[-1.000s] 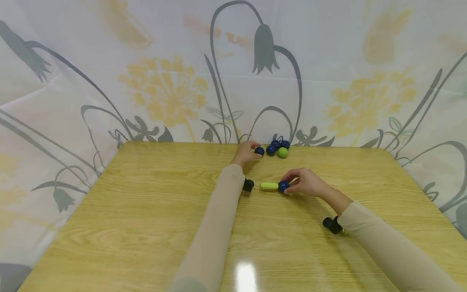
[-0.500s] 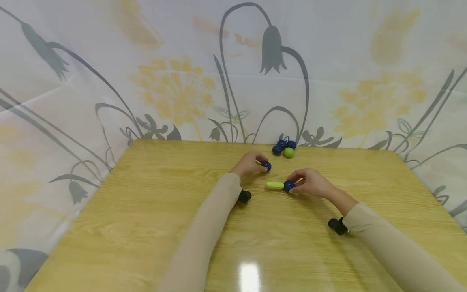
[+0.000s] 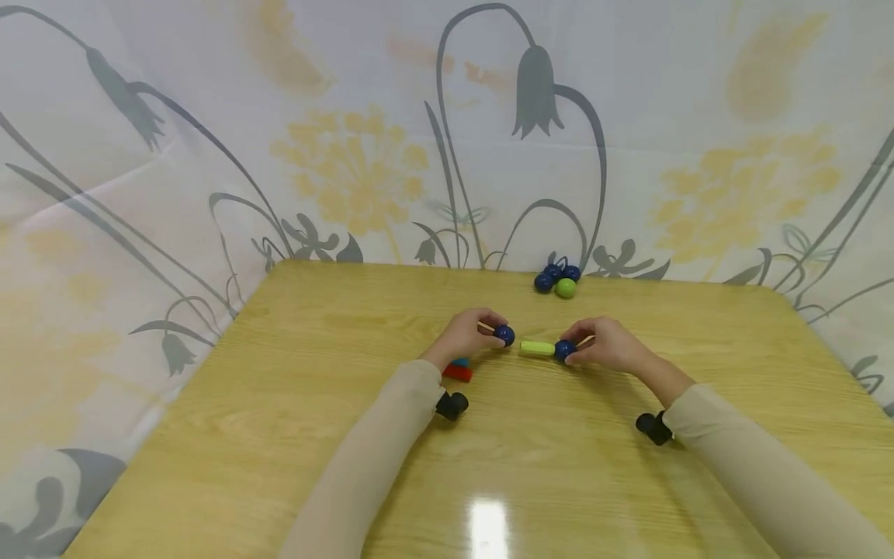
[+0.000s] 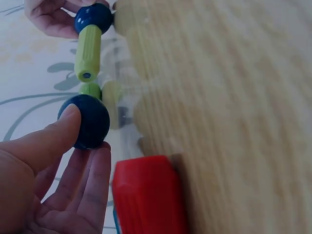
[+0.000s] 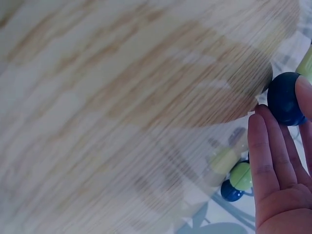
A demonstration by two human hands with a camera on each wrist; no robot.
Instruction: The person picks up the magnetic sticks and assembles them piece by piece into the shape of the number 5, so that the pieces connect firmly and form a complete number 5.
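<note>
Between thumb and fingers my left hand [image 3: 462,339] pinches a glossy dark blue ball [image 3: 504,335], which also shows in the left wrist view [image 4: 87,122]. My right hand [image 3: 604,344] pinches a second blue ball [image 3: 564,351]; a yellow-green ribbed rod [image 3: 537,348] is joined to it. The rod's free end, with a small round dark tip, points at the left hand's ball. A narrow gap separates the two. Part of the right hand is cut off in the right wrist view, where its ball [image 5: 285,99] sits against the thumb.
Several blue balls [image 3: 544,282] and a green ball [image 3: 566,288] cluster at the table's back edge, before a flower-patterned cloth [image 3: 391,116]. A red rod [image 3: 458,373] and a blue piece [image 3: 461,362] lie under the left wrist. Black wrist cameras hang below both sleeves.
My left hand has brought its blue ball from the back cluster toward me, to the rod's free end. The red rod and blue piece have come into sight. My right hand keeps its grip.
</note>
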